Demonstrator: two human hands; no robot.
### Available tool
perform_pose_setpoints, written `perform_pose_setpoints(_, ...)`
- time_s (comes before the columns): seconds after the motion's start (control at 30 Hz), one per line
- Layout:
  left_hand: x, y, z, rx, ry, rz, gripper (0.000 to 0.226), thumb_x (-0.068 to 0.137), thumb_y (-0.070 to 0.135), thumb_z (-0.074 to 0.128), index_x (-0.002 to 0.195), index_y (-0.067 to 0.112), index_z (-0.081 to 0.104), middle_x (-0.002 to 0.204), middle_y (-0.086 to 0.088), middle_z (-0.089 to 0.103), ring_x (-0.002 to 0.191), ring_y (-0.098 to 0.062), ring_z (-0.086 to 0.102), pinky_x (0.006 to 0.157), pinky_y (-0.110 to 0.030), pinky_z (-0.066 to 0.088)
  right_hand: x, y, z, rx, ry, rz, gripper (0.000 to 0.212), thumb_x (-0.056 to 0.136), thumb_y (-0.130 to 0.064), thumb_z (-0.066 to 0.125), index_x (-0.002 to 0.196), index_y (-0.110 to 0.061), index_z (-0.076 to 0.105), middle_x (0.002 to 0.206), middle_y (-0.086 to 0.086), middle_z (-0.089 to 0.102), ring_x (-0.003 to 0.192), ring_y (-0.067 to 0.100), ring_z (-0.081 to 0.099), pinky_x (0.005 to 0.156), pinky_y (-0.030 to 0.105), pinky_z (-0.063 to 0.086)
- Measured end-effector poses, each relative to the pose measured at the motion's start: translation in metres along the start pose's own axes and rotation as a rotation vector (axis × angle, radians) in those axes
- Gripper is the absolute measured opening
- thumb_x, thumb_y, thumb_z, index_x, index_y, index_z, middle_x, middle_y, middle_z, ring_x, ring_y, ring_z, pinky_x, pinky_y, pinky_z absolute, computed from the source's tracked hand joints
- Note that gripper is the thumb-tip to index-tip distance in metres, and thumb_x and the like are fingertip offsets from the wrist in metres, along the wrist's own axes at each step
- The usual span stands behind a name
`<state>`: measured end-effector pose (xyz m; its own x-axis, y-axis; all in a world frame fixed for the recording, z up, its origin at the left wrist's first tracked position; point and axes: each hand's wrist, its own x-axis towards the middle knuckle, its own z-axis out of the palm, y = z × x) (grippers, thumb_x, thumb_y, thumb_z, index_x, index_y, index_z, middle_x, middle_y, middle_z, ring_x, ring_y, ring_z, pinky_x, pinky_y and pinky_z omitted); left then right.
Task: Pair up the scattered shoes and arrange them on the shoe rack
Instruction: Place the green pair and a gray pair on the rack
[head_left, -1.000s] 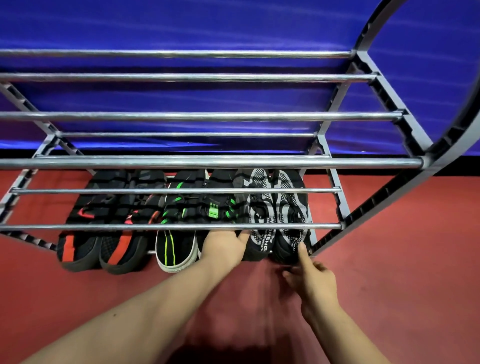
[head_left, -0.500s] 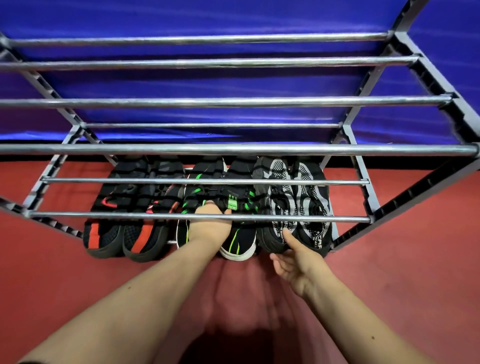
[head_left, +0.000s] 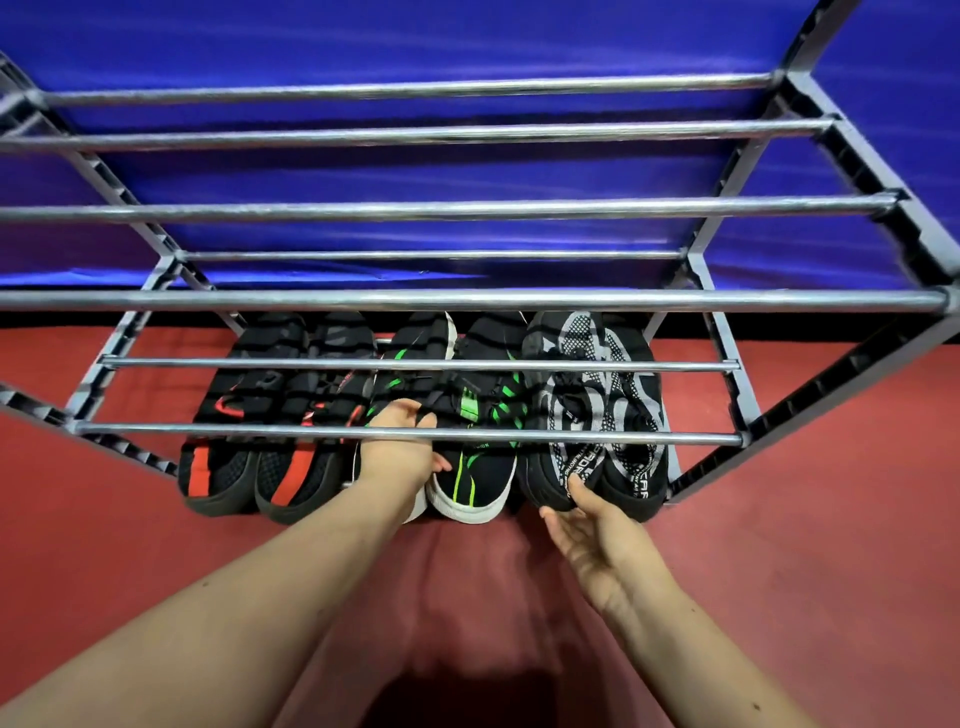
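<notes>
Fingers (head_left: 410, 413) of the left hand (head_left: 397, 457) curl into the black knit shoe with green stripes (head_left: 415, 343), probably to push it level with its partner (head_left: 472, 467) on the lowest tier of the grey metal shoe rack (head_left: 467, 300). The right hand (head_left: 587, 525) is loosely open, fingertips (head_left: 574, 483) touching the heel of the black-and-grey patterned shoe (head_left: 550, 467).

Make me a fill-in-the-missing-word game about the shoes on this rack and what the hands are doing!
1. The shoe rack holds ___ pairs of shoes.
2. The left hand grips a green-striped shoe from the ___ pair.
3. The right hand touches the ___ of a grey patterned shoe.
4. The leftmost pair has ___ heel stripes.
Missing words: three, middle, heel, red.
</notes>
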<state>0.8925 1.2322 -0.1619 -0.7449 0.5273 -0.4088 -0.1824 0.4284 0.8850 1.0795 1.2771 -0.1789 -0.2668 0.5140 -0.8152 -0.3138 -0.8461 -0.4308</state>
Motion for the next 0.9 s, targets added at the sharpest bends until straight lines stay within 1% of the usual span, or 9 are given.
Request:
perform_pose_setpoints(0.07,0.002,-0.002,-0.003,0.017,0.04,-0.028,0.004,0.097,0.005,0.044,0.096,0.009,0.046,0.068,-0.005,0.051,0.022,-0.007,0.044,0.03,-0.015,0.035,0.0,-0.002,-0.001,0.02,0.017,0.001,0.009,0.085,-0.006,0.064,0.082,0.001,0.06,0.053,0.011,0.061,0.056,0.024,0.063,0.05,0.024,0.058)
perform_pose_setpoints(0.2,0.006,-0.009,-0.007,-0.019,0.101,-0.086,0.024,0.097,0.007,0.044,0.073,0.012,0.044,0.06,-0.007,0.047,0.022,-0.005,0.042,0.03,-0.01,0.031,0.0,-0.002,-0.003,0.013,0.022,-0.017,0.009,0.086,-0.007,0.064,0.084,0.0,0.06,0.053,0.009,0.063,0.062,0.024,0.061,0.049,0.023,0.057)
perform_pose_setpoints(0.37,0.004,-0.01,-0.005,-0.089,0.114,-0.083,0.025,0.098,0.006,0.043,0.074,0.012,0.042,0.058,-0.009,0.046,0.024,-0.005,0.043,0.032,-0.015,0.035,0.002,0.004,0.001,0.026,0.015,-0.069,0.01,0.085,-0.007,0.064,0.092,0.0,0.062,0.065,0.011,0.067,0.054,0.021,0.065,0.053,0.023,0.057)
perform_pose_setpoints(0.53,-0.004,-0.011,0.001,-0.168,0.121,-0.052,0.023,0.098,0.006,0.042,0.076,0.013,0.043,0.057,-0.011,0.046,0.024,-0.006,0.044,0.032,-0.013,0.037,0.005,0.005,0.004,0.016,0.035,-0.115,0.024,0.085,-0.006,0.066,0.107,0.003,0.061,0.093,0.017,0.067,0.073,0.026,0.062,0.054,0.022,0.056)
perform_pose_setpoints(0.67,-0.008,-0.018,0.006,-0.011,0.07,-0.06,0.012,0.096,0.012,0.048,0.086,0.02,0.047,0.039,-0.002,0.055,0.029,-0.006,0.053,0.041,-0.012,0.045,0.009,0.006,0.007,-0.108,0.125,-0.132,0.02,0.079,-0.012,0.075,0.091,0.0,0.064,0.102,0.017,0.068,0.072,0.022,0.062,0.059,0.024,0.057)
perform_pose_setpoints(0.73,-0.012,-0.021,0.01,0.191,0.015,0.001,0.009,0.095,0.013,0.049,0.092,0.021,0.048,0.046,-0.003,0.059,0.032,0.0,0.055,0.047,-0.011,0.046,0.012,0.008,0.009,-0.174,0.192,-0.127,0.026,0.074,-0.017,0.08,0.086,-0.001,0.063,0.097,0.014,0.067,0.062,0.019,0.059,0.062,0.026,0.056)
perform_pose_setpoints(0.8,-0.014,-0.025,0.015,0.378,-0.002,0.102,0.009,0.092,0.013,0.052,0.087,0.019,0.047,0.057,-0.007,0.06,0.039,0.002,0.059,0.048,-0.009,0.046,0.014,0.009,0.01,-0.204,0.231,-0.129,0.038,0.071,-0.021,0.082,0.093,0.003,0.064,0.092,0.014,0.067,0.056,0.019,0.056,0.052,0.025,0.054)
perform_pose_setpoints(0.83,-0.015,-0.026,0.016,0.433,-0.003,0.141,0.012,0.088,0.018,0.056,0.085,0.019,0.045,0.064,-0.011,0.063,0.051,-0.002,0.065,0.056,-0.015,0.051,0.015,0.009,0.01,-0.207,0.242,-0.127,0.042,0.07,-0.022,0.083,0.096,0.005,0.064,0.089,0.014,0.067,0.055,0.019,0.056,0.047,0.024,0.053)
perform_pose_setpoints(0.9,-0.018,-0.026,0.017,0.506,0.01,0.182,0.028,0.077,0.032,0.06,0.093,0.021,0.041,0.089,-0.018,0.065,0.079,-0.029,0.069,0.075,-0.035,0.055,0.015,0.008,0.009,-0.195,0.254,-0.132,0.043,0.07,-0.021,0.083,0.097,0.007,0.064,0.084,0.014,0.066,0.054,0.019,0.056,0.042,0.021,0.053)
